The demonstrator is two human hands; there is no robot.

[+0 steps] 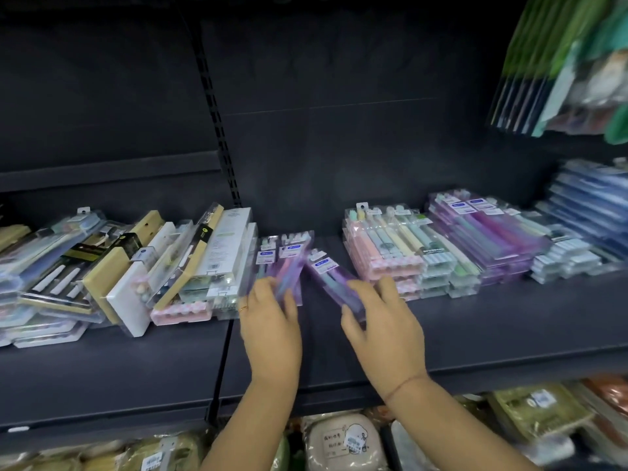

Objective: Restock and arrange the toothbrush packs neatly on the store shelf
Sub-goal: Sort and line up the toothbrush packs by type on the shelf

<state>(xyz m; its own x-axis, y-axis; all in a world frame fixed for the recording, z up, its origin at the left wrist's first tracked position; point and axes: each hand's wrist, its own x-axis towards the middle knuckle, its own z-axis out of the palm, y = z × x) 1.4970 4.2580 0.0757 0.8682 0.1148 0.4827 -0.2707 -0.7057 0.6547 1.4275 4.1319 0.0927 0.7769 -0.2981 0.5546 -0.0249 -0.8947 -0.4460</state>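
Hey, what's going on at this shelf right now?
A person is arranging toothbrush packs on a dark store shelf. The left hand holds a few purple packs in the gap mid-shelf, and the right hand grips another tilted purple pack beside them. A pastel stack and a purple stack lie neatly to the right, a jumbled pile to the left.

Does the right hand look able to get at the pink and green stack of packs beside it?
Probably yes, once it lets go: the right hand grips a purple pack, but the pink and green stack lies just to its right on the same shelf, nothing between.
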